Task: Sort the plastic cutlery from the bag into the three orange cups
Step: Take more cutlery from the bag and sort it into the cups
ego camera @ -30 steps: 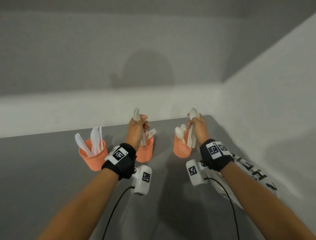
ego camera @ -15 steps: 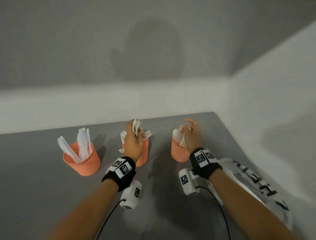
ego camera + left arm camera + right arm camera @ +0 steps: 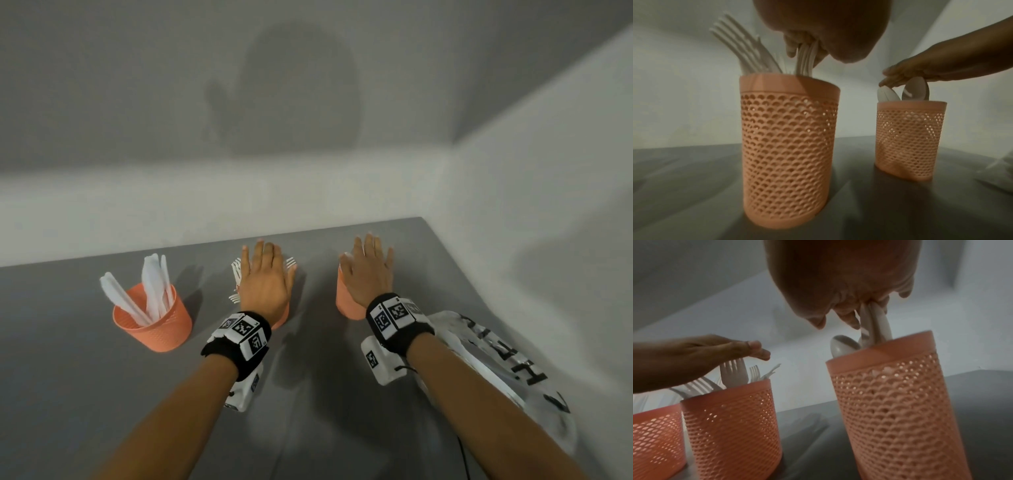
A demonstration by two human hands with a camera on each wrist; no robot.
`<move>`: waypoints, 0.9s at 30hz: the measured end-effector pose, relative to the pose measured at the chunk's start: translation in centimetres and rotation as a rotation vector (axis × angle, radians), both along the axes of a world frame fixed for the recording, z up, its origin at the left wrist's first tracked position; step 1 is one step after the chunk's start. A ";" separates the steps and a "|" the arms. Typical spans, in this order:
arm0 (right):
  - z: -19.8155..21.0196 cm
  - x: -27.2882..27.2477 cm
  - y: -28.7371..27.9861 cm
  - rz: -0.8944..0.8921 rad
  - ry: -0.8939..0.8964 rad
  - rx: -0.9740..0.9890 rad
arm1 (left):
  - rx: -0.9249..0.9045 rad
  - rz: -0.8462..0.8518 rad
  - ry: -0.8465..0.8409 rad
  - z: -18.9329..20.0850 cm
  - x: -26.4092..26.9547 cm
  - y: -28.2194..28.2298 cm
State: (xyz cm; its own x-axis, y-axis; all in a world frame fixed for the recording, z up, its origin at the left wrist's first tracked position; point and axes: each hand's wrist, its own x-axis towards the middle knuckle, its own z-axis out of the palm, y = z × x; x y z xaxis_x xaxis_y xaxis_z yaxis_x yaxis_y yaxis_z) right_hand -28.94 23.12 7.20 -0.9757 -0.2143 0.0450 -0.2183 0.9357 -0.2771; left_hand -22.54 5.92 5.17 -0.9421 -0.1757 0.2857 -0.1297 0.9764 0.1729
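Three orange mesh cups stand in a row on the grey table (image 3: 85,394). The left cup (image 3: 161,325) holds white knives (image 3: 152,291). My left hand (image 3: 263,277) lies flat, fingers straight, on top of the white forks (image 3: 236,274) in the middle cup (image 3: 789,162). My right hand (image 3: 370,274) presses flat on the white spoons (image 3: 842,344) in the right cup (image 3: 346,301). Neither hand grips anything. The printed plastic bag (image 3: 507,363) lies on the table under my right forearm.
The table sits in a corner, with a pale wall (image 3: 308,192) just behind the cups and another wall (image 3: 548,205) close on the right. Camera cables trail from both wrists over the near table.
Both hands let go of their cutlery bundles into the cups and flattened out on top of them. The head view has moved closer and shifted left.
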 end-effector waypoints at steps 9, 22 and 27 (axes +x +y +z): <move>4.7 0.9 3.1 0.050 -0.050 -0.467 | 0.300 -0.145 0.130 5.3 0.8 2.4; 4.1 10.0 18.5 -0.220 -0.414 -0.061 | 0.740 -0.600 -0.239 3.2 2.8 18.6; 2.0 13.2 19.6 -0.169 -0.459 0.091 | 0.552 -0.494 -0.401 1.6 3.5 21.3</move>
